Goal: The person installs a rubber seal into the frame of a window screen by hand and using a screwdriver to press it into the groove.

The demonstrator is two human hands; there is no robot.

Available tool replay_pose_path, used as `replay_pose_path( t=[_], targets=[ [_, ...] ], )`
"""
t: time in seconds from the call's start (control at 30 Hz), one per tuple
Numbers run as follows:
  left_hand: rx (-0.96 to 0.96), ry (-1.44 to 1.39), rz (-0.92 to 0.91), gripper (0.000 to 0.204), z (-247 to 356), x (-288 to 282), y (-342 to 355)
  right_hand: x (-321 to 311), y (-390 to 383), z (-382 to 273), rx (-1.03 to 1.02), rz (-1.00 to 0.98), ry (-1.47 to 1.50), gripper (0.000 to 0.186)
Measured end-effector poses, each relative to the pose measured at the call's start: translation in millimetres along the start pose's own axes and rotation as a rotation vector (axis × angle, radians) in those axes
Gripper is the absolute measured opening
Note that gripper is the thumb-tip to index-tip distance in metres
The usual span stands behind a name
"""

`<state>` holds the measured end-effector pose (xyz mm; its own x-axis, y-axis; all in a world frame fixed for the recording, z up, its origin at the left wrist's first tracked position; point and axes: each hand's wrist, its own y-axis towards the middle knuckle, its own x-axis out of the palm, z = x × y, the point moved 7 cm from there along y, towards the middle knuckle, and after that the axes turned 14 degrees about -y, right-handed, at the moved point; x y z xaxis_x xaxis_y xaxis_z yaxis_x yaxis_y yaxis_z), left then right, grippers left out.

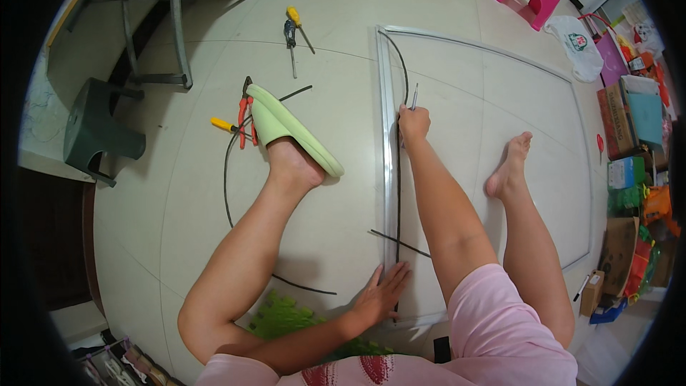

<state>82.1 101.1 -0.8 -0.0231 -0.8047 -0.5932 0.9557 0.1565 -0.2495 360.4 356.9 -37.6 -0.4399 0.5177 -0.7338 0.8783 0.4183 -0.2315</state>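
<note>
Right hand (414,126), gripping thin-shafted tool (415,95); left hand (384,293), spread flat; black strip (398,193), along left rail (391,171) of metal frame (446,38), far length loose; right rail (587,171), apparently bare.

Thin tool (415,94): lower part hidden in right hand (414,124) (type unclear). Left hand (383,294) covers a stretch of black cord (398,200). Slipper (269,120) blocks part of red-handled pliers (243,120); left forearm (314,342) blocks part of green mat (275,313).

Single view: head-worn cam, L of pair, wide fisheye, looks steeply down fr. above; takes in floor (186,221), w/ hands (381,293) at mid dist.
</note>
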Motion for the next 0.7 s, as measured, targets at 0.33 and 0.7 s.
replay_pose_path(
  t=[0.33, 0.7],
  targets=[
    [0.000, -0.005, -0.013, 0.110, -4, 3, -1, 8, 12, 7, -0.014, -0.004, -0.074, 0.032],
    [-0.008, -0.022, 0.027, 0.099, -4, -1, -10, -30, -42, 12, -0.118, -0.077, -0.152, 0.034]
  ],
)
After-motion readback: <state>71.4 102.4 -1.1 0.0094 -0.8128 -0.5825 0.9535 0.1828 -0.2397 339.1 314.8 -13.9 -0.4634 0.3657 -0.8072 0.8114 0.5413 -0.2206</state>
